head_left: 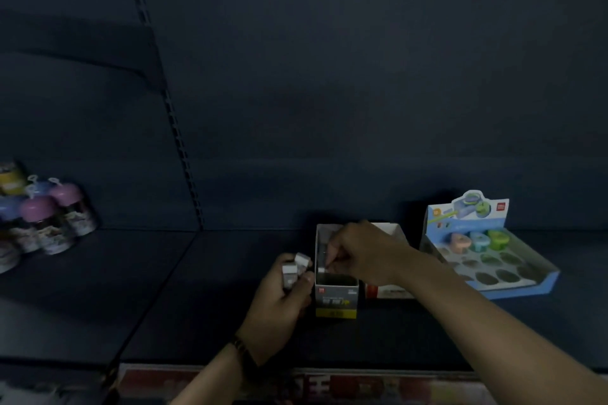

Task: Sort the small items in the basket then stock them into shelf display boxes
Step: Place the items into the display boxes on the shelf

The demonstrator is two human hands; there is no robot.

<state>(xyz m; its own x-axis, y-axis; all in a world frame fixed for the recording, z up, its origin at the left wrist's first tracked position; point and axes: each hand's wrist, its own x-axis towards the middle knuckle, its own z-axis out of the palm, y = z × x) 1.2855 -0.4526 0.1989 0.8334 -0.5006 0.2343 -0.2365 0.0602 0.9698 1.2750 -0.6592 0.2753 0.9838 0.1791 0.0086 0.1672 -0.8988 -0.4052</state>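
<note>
A narrow grey display box [335, 297] with a yellow base stands open on the dark shelf. My left hand [279, 302] is just left of it and grips a few small white erasers [295, 268]. My right hand [358, 253] reaches over the box opening and pinches one small white eraser [321, 271] at the box's front rim. The inside of the box is dark and mostly hidden by my fingers.
A white box with a red front [388, 291] stands right of the grey one, partly behind my right arm. Further right lies a blue tray box [493, 260] with colourful sharpeners at its back. Small bottles with pink and blue caps [49, 220] stand at far left.
</note>
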